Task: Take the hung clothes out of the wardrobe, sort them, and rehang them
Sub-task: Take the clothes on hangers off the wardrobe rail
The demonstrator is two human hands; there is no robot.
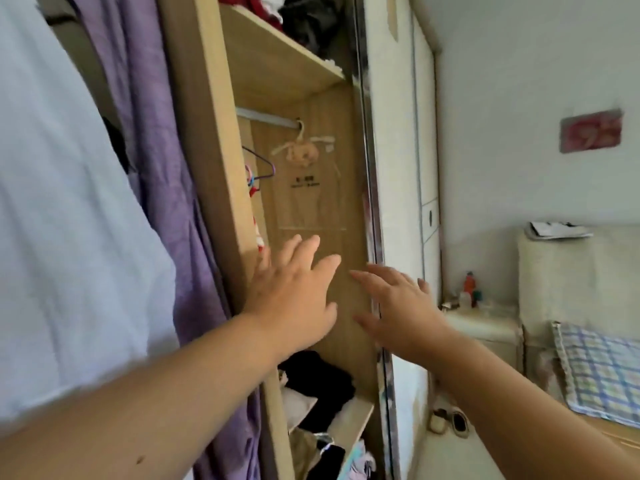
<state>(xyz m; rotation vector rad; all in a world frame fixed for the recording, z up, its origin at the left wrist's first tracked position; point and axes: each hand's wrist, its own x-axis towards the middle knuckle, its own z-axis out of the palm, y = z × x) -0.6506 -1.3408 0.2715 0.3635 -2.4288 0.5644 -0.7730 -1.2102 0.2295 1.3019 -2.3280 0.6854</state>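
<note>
The open wooden wardrobe (207, 140) fills the middle of the head view. Its metal rail (266, 118) carries a clear plastic bag on a pale hanger (304, 150) and empty wire hangers (259, 164) at the left. A purple garment (162, 168) and a white garment (62, 220) hang at the left, in front of the wardrobe's side panel. My left hand (294, 292) reaches into the compartment with its fingers spread, holding nothing. Beside it, my right hand (398, 306) is also spread and empty, near the door's edge.
The upper shelf (277, 64) holds red and dark clothes. Black and light clothes (318, 386) lie piled on the lower shelf. The sliding mirrored door (372, 202) stands at the right. Beyond it are a bedside stand with bottles (471, 289), a bed with a checked cloth (599, 372) and shoes (450, 422).
</note>
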